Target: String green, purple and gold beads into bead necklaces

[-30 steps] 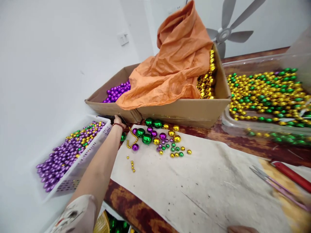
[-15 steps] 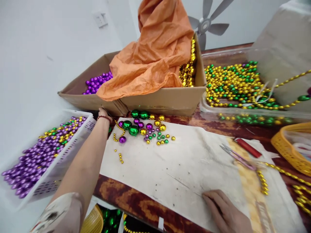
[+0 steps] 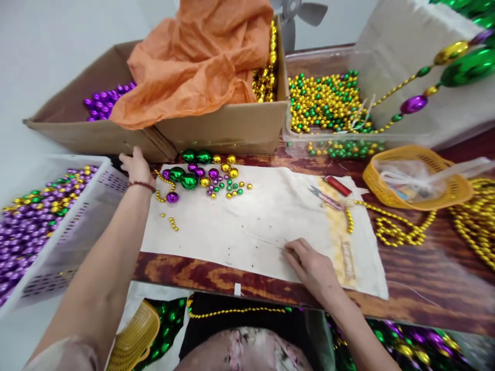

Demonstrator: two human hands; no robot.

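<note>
My left hand [image 3: 136, 167], a dark bead bracelet at its wrist, reaches to the gap between the cardboard box and the white basket. Its fingers look apart, with nothing I can make out in them. Just right of it a short string of gold beads [image 3: 170, 186] curves down to a purple bead [image 3: 172, 197]. My right hand [image 3: 307, 262] rests low on the white cloth [image 3: 209, 226], fingers pinched on a long thin needle [image 3: 260, 238] pointing left. Loose green, purple and gold beads [image 3: 189, 181] lie grouped on the cloth's upper left.
An orange cloth [image 3: 201, 67] covers part of the cardboard box [image 3: 224, 126]. The white basket [image 3: 83, 216] of purple beads stands left. Snips [image 3: 327, 198] and a red-handled cutter [image 3: 337, 185] lie right, near a yellow basket [image 3: 417, 198]. Behind stands a clear bin [image 3: 328, 138] of beads.
The view has tilted down and turned right. My left hand's fingers now show spread apart beside the box. My right hand stays pinched on the needle over the cloth.
</note>
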